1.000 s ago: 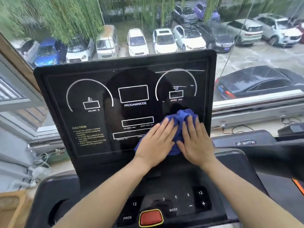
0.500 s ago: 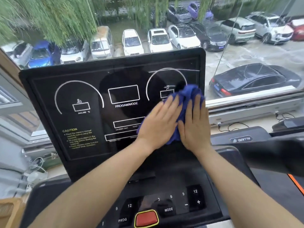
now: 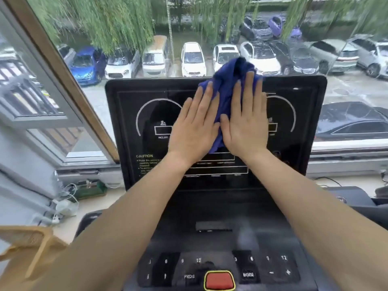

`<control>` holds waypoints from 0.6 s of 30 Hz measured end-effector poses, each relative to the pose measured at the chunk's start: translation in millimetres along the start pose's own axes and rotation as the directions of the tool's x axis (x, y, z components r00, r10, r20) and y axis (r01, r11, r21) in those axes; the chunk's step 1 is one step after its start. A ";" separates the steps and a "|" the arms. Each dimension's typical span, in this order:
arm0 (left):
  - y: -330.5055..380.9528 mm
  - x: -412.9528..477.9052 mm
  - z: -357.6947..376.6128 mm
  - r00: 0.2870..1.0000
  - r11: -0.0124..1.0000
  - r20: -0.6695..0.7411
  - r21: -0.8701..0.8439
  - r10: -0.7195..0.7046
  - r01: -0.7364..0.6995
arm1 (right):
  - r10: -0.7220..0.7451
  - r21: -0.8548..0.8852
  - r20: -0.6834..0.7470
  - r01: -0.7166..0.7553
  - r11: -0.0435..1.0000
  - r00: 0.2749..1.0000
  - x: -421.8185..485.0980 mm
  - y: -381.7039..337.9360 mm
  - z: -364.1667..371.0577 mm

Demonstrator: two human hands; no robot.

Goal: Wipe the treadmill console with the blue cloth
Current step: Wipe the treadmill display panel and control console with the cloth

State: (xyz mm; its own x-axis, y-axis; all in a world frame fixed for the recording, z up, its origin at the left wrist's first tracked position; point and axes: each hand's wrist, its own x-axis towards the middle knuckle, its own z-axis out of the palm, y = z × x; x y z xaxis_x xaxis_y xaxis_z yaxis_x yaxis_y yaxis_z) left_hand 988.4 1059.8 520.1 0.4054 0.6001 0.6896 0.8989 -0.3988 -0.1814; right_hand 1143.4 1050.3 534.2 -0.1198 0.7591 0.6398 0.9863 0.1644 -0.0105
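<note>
The black treadmill console [image 3: 298, 114] stands upright in front of me, with white dial outlines and a yellow caution label. A crumpled blue cloth [image 3: 227, 85] lies against the upper middle of the screen, its top reaching past the console's upper edge. My left hand [image 3: 194, 131] and my right hand [image 3: 244, 122] press flat on the cloth side by side, fingers stretched upward and thumbs nearly touching. The cloth's lower part shows between the two hands.
Below the screen is the button panel [image 3: 268, 267] with number keys and a red stop button [image 3: 219, 280]. A window behind shows parked cars. Cables and a white plug [image 3: 65, 206] lie on the sill at left. A tan object [image 3: 27, 246] sits at lower left.
Both hands have slid the cloth up the screen, from the lower right area to the upper middle, where it now overlaps the console's top edge. The view has shifted too.
</note>
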 end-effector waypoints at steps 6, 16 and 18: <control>-127.9 -66.6 -27.5 0.978 0.977 -0.012 0.032 -0.209 0.209 | -0.209 0.051 0.007 0.208 0.977 0.978 30.1 -149.1 11.3; -111.3 -48.4 -31.2 0.946 0.946 -0.014 -0.006 -0.323 0.323 | -0.241 0.049 0.012 0.240 0.970 0.970 39.7 -137.8 9.8; -79.7 -26.9 -24.6 0.956 0.957 -0.043 -0.008 -0.291 0.291 | -0.176 0.034 -0.008 0.176 0.984 0.984 37.4 -99.2 3.9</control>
State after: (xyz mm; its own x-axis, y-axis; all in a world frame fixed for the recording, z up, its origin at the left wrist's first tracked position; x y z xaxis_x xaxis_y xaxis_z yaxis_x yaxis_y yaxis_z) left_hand 901.7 1058.4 533.3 0.1188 0.6597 0.7421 0.9766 -0.2124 0.0325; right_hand 1040.6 1064.8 556.2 -0.2903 0.7136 0.6376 0.9455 0.3167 0.0760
